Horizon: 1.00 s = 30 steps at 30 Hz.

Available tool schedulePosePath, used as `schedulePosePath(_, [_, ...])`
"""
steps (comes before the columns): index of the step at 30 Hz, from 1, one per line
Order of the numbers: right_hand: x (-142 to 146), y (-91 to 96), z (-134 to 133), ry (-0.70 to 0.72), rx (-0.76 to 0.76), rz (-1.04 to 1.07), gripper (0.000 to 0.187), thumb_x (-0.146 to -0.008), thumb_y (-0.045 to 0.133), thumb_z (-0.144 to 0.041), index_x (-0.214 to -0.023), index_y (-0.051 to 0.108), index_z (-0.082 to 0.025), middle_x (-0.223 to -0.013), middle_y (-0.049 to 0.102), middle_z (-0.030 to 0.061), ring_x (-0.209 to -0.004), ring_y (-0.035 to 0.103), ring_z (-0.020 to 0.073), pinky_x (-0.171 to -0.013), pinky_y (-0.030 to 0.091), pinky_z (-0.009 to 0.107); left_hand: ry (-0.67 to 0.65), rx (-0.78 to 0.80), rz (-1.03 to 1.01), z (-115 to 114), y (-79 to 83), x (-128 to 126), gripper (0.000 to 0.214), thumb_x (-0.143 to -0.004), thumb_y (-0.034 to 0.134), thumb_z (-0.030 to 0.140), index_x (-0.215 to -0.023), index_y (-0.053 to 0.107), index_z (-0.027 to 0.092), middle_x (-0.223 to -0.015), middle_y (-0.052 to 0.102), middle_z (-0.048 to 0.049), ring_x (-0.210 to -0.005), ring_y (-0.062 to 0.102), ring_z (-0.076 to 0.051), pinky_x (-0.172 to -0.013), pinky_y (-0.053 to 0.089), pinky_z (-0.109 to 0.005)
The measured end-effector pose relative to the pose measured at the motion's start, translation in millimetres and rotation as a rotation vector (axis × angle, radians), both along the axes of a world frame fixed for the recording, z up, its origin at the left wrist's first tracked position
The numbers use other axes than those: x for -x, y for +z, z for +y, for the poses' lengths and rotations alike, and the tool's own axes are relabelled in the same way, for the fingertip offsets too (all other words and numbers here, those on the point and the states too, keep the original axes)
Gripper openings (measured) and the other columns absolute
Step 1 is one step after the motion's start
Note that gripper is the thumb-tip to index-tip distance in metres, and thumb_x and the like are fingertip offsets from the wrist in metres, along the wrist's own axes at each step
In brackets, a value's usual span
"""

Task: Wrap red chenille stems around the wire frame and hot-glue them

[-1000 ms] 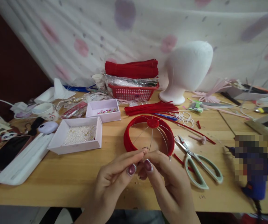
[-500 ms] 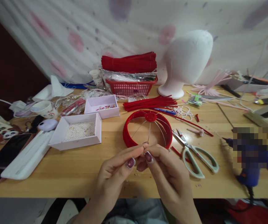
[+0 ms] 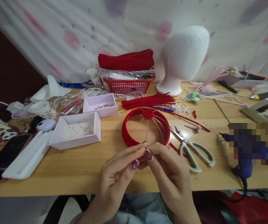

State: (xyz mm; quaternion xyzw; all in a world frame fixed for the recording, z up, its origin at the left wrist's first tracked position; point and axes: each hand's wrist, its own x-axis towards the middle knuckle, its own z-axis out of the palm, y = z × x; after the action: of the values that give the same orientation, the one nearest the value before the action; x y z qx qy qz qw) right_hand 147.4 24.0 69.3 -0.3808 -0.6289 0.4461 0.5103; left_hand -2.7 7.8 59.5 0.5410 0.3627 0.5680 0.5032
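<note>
My left hand (image 3: pixel 119 169) and my right hand (image 3: pixel 168 169) meet at the fingertips above the front of the table. Both are closed in a pinch, and whatever lies between the fingers is too small or too hidden to make out. Just beyond them sits a red fuzzy ring frame (image 3: pixel 126 137), with thin wires running up to a round red disc (image 3: pixel 148 114). My fingertips overlap its near rim in the view; I cannot tell if they touch it. Scissors (image 3: pixel 187 143) with pale green handles lie partly open beside my right hand.
Left are a box of pearl beads (image 3: pixel 75 144), a smaller gem box (image 3: pixel 87 107), a white case (image 3: pixel 26 161) and a phone (image 3: pixel 5 155). Behind are red pipe cleaners (image 3: pixel 148 101), a red basket (image 3: pixel 129 85) and a foam head (image 3: pixel 185 56). A blue glue gun (image 3: pixel 243 168) stands right.
The view has shifted slightly, so the things on the table appear a little higher and further left. My hands stay pinched together, with the left thumb slightly nearer the right one.
</note>
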Motion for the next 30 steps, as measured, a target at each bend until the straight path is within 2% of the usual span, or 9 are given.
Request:
schedulePosePath(5, [1.1, -0.5, -0.4, -0.016, -0.034, -0.004, 0.019, -0.099, 0.051, -0.019, -0.107, 0.068, -0.024, -0.091, 0.069, 0.004, -0.077, 0.067, 0.0144, -0.065, 0.054, 0.024, -0.022, 0.074, -0.106, -1.6, 0.7, -3.2, 0.029, -0.099, 0.056, 0.022, -0.119, 0.073, 0.034, -0.138, 0.064, -0.0001, -0.128, 0.06, -0.021, -0.103, 0.053, -0.027])
schedulePosePath(10, [2.5, -2.9, -3.1, -0.066, -0.093, -0.046, 0.022, -0.098, 0.053, -0.015, -0.11, 0.068, -0.024, -0.091, 0.069, 0.0042, -0.077, 0.067, 0.0143, -0.067, 0.056, 0.025, -0.027, 0.191, -0.318, -1.6, -3.1, -6.1, 0.024, -0.096, 0.061, 0.028, -0.116, 0.075, 0.03, -0.134, 0.066, -0.004, -0.126, 0.062, -0.023, -0.106, 0.051, -0.031])
schedulePosePath(15, [6.5, -6.8, -5.3, -0.2, -0.196, 0.006, 0.032, -0.094, 0.055, -0.007, -0.117, 0.064, -0.027, -0.102, 0.067, 0.0045, -0.086, 0.067, 0.0142, -0.072, 0.059, 0.025, -0.112, 0.214, -0.515, -0.4, -0.5, -8.8, 0.024, -0.097, 0.06, 0.028, -0.115, 0.075, 0.029, -0.13, 0.068, -0.0029, -0.121, 0.065, -0.018, -0.105, 0.05, -0.023])
schedulePosePath(18, [9.3, -5.7, -3.1, -0.262, -0.276, -0.016, 0.029, -0.09, 0.061, -0.005, -0.11, 0.066, -0.026, -0.098, 0.067, 0.0043, -0.091, 0.065, 0.0162, -0.072, 0.057, 0.026, -0.119, 0.225, -0.518, -1.4, 2.2, -11.2, 0.024, -0.096, 0.061, 0.028, -0.114, 0.076, 0.028, -0.13, 0.068, -0.0027, -0.124, 0.063, -0.018, -0.104, 0.049, -0.021])
schedulePosePath(20, [10.6, -4.5, -1.1, -0.29, -0.326, -0.032, 0.024, -0.088, 0.064, -0.005, -0.103, 0.068, -0.024, -0.092, 0.066, 0.0038, -0.088, 0.063, 0.0167, -0.07, 0.056, 0.027, -0.113, 0.225, -0.482, -3.1, 2.4, -12.8, 0.024, -0.096, 0.061, 0.03, -0.115, 0.075, 0.029, -0.132, 0.067, -0.0028, -0.128, 0.06, -0.018, -0.106, 0.047, -0.021])
schedulePosePath(26, [11.9, -7.8, -0.5, -0.352, -0.348, 0.002, 0.019, -0.087, 0.064, -0.005, -0.091, 0.065, -0.023, -0.083, 0.059, 0.0012, -0.079, 0.058, 0.0152, -0.065, 0.049, 0.028, -0.127, 0.22, -0.443, -10.8, -0.6, -19.7, 0.025, -0.095, 0.062, 0.035, -0.118, 0.073, 0.036, -0.138, 0.064, -0.003, -0.135, 0.052, -0.024, -0.117, 0.039, -0.038])
schedulePosePath(30, [12.0, -11.2, -2.0, -0.407, -0.4, -0.031, 0.021, -0.086, 0.062, -0.002, -0.09, 0.064, -0.023, -0.083, 0.057, 0.0, -0.078, 0.056, 0.0146, -0.067, 0.046, 0.029, -0.163, 0.248, -0.492, -13.5, -0.5, -24.6, 0.025, -0.095, 0.062, 0.037, -0.117, 0.073, 0.039, -0.138, 0.063, -0.001, -0.137, 0.05, -0.024, -0.119, 0.036, -0.04])
